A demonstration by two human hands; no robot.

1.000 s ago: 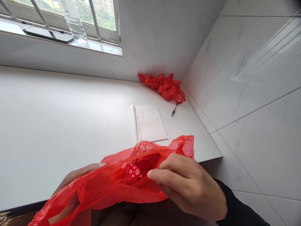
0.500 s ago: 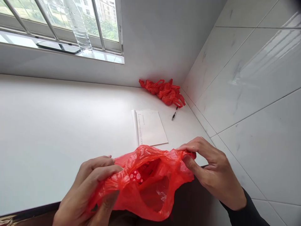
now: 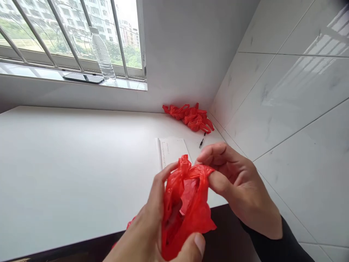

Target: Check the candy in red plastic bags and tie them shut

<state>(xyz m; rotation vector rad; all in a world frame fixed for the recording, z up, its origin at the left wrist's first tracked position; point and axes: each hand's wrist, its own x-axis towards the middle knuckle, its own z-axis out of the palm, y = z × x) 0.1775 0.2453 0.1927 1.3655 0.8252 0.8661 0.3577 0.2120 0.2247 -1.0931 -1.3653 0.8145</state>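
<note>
A thin red plastic bag (image 3: pixel 200 218) is bunched up between my hands at the front edge of the table. My left hand (image 3: pixel 149 222) wraps around its left side, thumb in front and fingers behind, gripping it. At the bag's upper right, my right hand (image 3: pixel 237 178) has its thumb hooked at a gathered handle, with the fingers curled just above. The bag's mouth gapes toward me; its contents cannot be made out. Just behind the bag lies an open notebook (image 3: pixel 174 151) with writing on its page, partly covered by the bag and my hands.
Crumpled red plastic bags (image 3: pixel 192 117) lie in the far corner against the wall, with a black pen (image 3: pixel 202 141) before them. A clear water bottle (image 3: pixel 103 54) and a dark phone (image 3: pixel 83 78) rest on the windowsill. A tiled wall (image 3: pixel 289 120) bounds the white table (image 3: pixel 81 163) on the right.
My left hand has moved right and up, bringing the bag's sides together. The wide mouth has narrowed, and the red patterned item inside no longer shows. The view has tilted up slightly.
</note>
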